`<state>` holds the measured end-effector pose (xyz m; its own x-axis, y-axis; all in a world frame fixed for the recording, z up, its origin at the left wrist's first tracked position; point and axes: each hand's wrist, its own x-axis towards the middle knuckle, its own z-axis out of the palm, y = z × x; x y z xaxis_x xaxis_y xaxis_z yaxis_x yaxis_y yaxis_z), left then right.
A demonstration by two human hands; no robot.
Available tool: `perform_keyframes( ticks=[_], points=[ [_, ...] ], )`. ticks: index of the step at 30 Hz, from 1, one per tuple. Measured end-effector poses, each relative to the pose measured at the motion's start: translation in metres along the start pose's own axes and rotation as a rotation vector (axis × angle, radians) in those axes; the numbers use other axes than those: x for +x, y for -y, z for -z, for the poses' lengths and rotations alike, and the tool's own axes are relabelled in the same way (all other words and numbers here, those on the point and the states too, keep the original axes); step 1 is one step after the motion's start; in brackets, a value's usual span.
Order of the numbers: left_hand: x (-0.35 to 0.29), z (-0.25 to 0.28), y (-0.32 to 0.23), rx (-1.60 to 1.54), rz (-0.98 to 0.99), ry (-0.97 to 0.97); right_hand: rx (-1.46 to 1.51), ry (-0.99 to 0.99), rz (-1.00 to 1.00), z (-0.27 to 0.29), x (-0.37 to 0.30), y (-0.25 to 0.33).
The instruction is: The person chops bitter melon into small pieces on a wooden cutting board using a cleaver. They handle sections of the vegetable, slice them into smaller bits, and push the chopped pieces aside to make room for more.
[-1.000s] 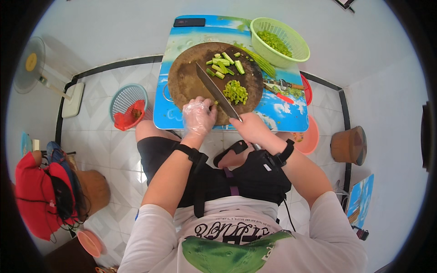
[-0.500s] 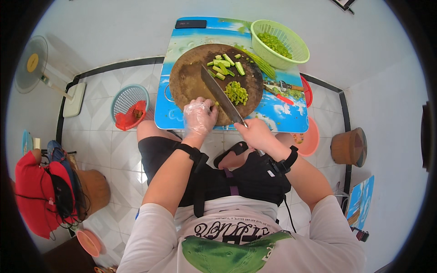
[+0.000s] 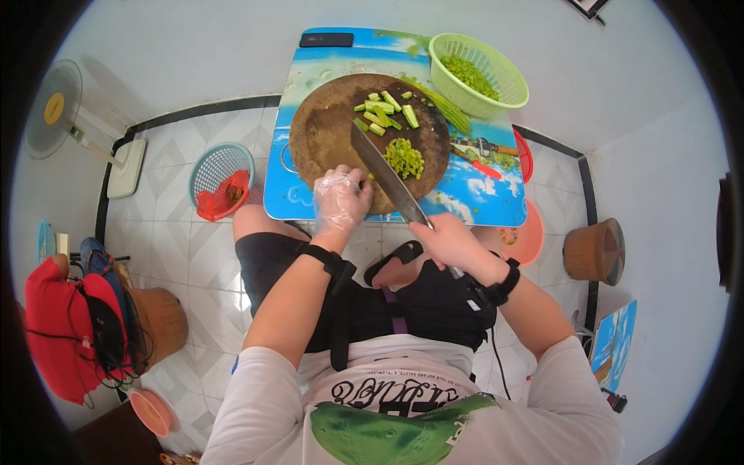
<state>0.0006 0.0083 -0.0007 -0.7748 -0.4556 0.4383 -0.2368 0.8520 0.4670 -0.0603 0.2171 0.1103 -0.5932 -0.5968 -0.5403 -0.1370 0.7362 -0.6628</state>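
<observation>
My left hand (image 3: 341, 200), in a clear plastic glove, presses curled fingers onto the near part of a round wooden chopping board (image 3: 322, 116). A bit of green vegetable (image 3: 370, 177) shows at its fingertips; the rest is hidden. My right hand (image 3: 453, 242) grips the handle of a long kitchen knife (image 3: 387, 177), whose blade slants across the board, just right of the left fingers. Right of the blade sits a heap of finely chopped green vegetable (image 3: 404, 159). Farther back lie several cut green sticks (image 3: 380, 110).
Long green stalks (image 3: 446, 107) lie at the board's far right edge. A light green basket (image 3: 508, 89) of chopped greens stands behind them. A red-handled tool (image 3: 487, 170) rests on the blue table (image 3: 283, 194), and a dark phone-like slab (image 3: 326, 39) at the back.
The knife has shifted slightly right and toward me, its blade now farther from the left fingers. My right hand moved with it. My left hand stays almost still.
</observation>
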Motion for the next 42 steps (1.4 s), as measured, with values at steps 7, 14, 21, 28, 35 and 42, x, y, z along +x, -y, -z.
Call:
perform_keyframes(
  ticks=[7,14,21,28,35,42],
  points=[
    [0.000,-0.003,0.001,-0.007,-0.002,-0.008,-0.001,0.064,-0.081,0.011,-0.031,-0.019],
    [0.000,-0.001,0.000,-0.001,0.000,0.025,0.003,0.085,-0.115,0.012,-0.030,-0.018],
    [0.002,0.000,0.001,0.012,0.011,0.049,-0.088,0.055,-0.005,0.003,0.020,-0.001],
    [0.000,0.002,0.000,-0.016,0.016,0.015,-0.020,-0.064,0.028,-0.003,0.029,0.013],
    [-0.002,0.002,0.000,-0.027,0.006,0.006,-0.040,-0.068,-0.003,-0.002,0.016,0.014],
    [-0.001,0.002,-0.001,0.002,0.005,0.005,-0.029,-0.069,0.006,-0.008,0.020,0.009]
  ],
)
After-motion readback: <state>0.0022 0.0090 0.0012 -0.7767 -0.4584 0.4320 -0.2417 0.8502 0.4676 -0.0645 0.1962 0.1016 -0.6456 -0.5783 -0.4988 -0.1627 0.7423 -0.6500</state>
